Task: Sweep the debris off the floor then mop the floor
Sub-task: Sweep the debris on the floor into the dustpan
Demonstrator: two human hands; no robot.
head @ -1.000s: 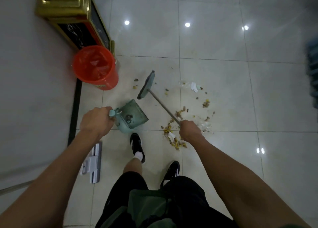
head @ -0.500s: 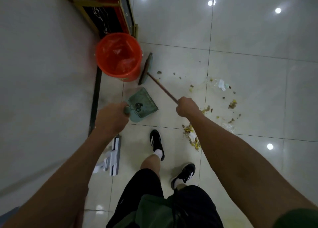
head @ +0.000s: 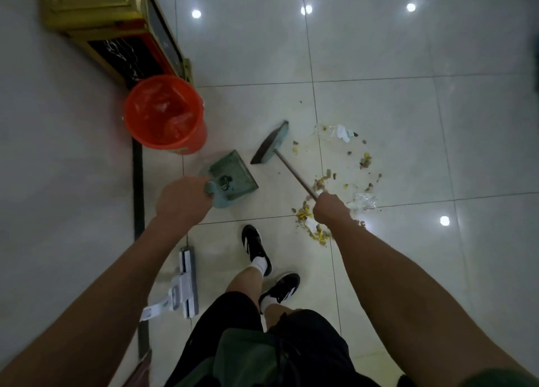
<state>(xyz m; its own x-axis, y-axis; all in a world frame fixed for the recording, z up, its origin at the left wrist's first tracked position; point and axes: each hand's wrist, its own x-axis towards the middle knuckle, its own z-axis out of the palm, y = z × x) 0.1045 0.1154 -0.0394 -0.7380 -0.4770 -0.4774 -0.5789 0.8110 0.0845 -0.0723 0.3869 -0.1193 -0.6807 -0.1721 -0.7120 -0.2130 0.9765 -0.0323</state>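
Note:
My left hand point(head: 183, 202) grips the handle of a green dustpan point(head: 233, 176) that sits low over the tiles with a little dark debris inside. My right hand point(head: 331, 208) grips the brown handle of a green broom point(head: 271, 144); its head stands just right of the dustpan. Yellow and brown debris point(head: 313, 226) with white paper scraps point(head: 342, 132) lies scattered in a ring on the pale tiled floor point(head: 408, 124), to the right of the broom.
An orange bin point(head: 163, 115) lined with a red bag stands by the wall, just behind the dustpan. A white flat mop head point(head: 186, 281) lies on the floor at my left foot. A gold-framed cabinet point(head: 110, 27) stands at the back left.
The broom head has swung right, away from the orange bin and toward the debris. The dustpan stays low in my left hand, and the view has shifted slightly.

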